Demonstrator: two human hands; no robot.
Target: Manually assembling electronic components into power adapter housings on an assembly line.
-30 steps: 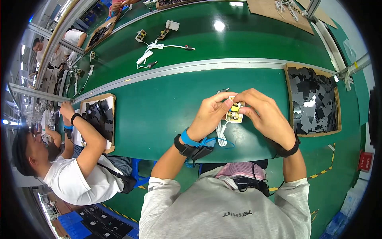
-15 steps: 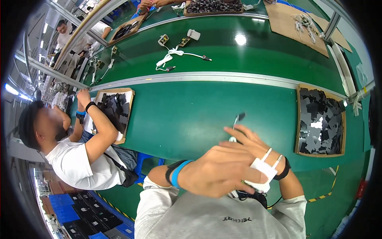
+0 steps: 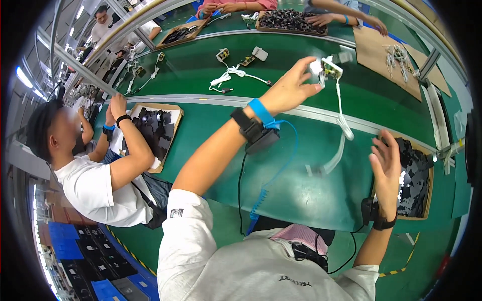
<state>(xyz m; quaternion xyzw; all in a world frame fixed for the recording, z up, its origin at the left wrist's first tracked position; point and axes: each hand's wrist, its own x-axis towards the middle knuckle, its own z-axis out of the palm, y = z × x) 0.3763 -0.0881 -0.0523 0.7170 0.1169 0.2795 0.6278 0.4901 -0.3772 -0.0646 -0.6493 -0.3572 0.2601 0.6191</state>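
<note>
Reaches across a metal rail (image 3: pixel 216 101) with left grip (image 3: pixel 290 90) spread just left of an open-cased charger (image 3: pixel 331 68); cannot tell if touching. Holds right grip (image 3: pixel 387 170) spread, partly blocking boxed black pieces (image 3: pixel 416 175). Has other open-cased chargers (image 3: pixel 223 55) left of left grip on the worktop (image 3: pixel 183 72).

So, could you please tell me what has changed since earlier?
The left hand has gone forward past the metal rail with the corded circuit board; its grip is unclear. The right hand has let go and moved right, open, near the box of black pieces, which stayed put.
</note>
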